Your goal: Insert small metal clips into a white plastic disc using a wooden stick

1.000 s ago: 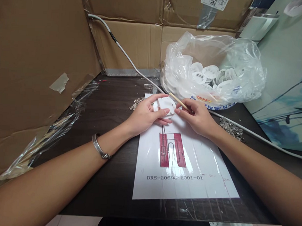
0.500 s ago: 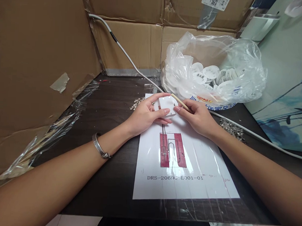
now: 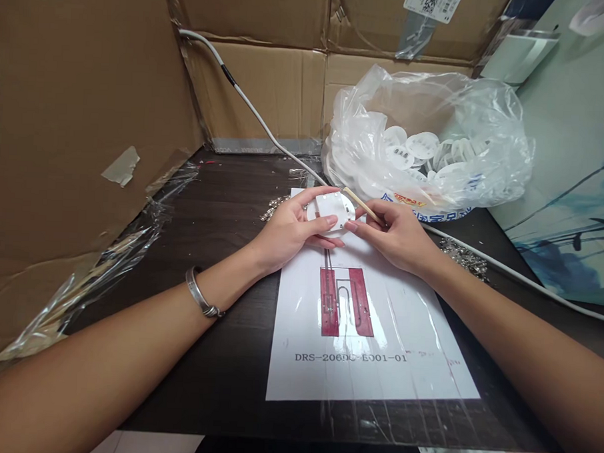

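A round white disc [image 3: 333, 206] with a squarish raised part and small metal bits is held above the top of a printed sheet [image 3: 305, 377]. My left hand [image 3: 294, 229] grips it from the left, thumb on its face and fingers around and beneath it. In my right hand [image 3: 394, 234] is a thin pale wooden stick [image 3: 359, 201], its tip pointing up and left over the disc's far edge. The right thumb touches the disc's right edge.
Behind the hands, a clear plastic bag [image 3: 355, 145] holds several white discs. Small metal parts lie in piles left [image 3: 274, 206] and right [image 3: 463, 257] of the hands. A grey cable [image 3: 266, 128] crosses the table. Cardboard walls [image 3: 268, 91] stand at the back and left.
The disc has tilted or turned slightly between the hands, and my right thumb has shifted a little down and left along its edge. Both hands keep their hold.
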`<state>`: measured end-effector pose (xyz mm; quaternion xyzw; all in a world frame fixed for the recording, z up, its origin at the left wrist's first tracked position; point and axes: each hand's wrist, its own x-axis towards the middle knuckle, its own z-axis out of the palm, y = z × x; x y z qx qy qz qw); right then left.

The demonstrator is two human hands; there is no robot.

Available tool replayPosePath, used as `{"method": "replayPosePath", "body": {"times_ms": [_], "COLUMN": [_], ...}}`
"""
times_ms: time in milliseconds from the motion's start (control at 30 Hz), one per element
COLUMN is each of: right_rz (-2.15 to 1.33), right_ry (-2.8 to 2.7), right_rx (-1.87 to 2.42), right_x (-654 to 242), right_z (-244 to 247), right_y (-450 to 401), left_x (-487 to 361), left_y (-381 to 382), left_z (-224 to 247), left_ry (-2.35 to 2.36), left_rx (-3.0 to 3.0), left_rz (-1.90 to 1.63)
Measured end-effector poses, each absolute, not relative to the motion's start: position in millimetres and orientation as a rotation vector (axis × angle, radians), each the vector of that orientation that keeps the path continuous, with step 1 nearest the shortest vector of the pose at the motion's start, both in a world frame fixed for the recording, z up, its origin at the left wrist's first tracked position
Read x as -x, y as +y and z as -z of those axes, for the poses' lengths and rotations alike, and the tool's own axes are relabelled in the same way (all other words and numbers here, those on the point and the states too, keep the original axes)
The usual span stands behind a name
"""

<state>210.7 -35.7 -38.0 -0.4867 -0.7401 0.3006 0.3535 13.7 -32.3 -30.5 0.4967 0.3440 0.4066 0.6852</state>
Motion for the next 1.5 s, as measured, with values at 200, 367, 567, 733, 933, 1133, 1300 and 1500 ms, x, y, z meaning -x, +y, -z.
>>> {"method": "replayPosePath", "body": {"times_ms": [200, 367, 567, 733, 933, 1133, 1300, 1500], "right_rz": [-0.563, -0.417, -0.397, -0.228, -0.112, -0.102, -0.114, -0.271], "right_ry": [-2.011, -2.103, -2.175, -2.251, -2.239, -2.243, -2.252, -2.163], "right_rx": [1.216, 1.087, 1.011, 1.039, 1.055, 1.038, 1.098, 1.127], "right_x": [-214.1, -219.8, -223.9, -226.0, -227.0, -226.5, -225.4, -221.3], "right_z": [39.2, 41.5, 41.9, 41.1, 42.6, 42.8, 41.3, 39.1], "right_y": [-34.5, -31.9, -30.4, -30.6, -30.0, -30.3, -31.3, -30.8], "left_x": [-14.3, -15.5, -15.8, -15.6, -16.3, -16.6, -15.5, -16.7], "left_y": [-32.7, -32.8, -33.1, -33.8, -34.3, -33.8, -34.0, -34.2], "left_z": [31.1, 30.5, 30.9, 31.3, 30.7, 30.1, 30.1, 30.3], "left_ry": [0.794, 0.807, 0.818, 0.832, 0.844, 0.866, 0.844, 0.837], "left_rx": [-1.123, -1.146, -1.179, -1.23, -1.265, -1.259, -1.293, -1.207], "left_rz": [-0.905, -0.878, -0.867, -0.846, -0.848, -0.846, -0.839, -0.91]}}
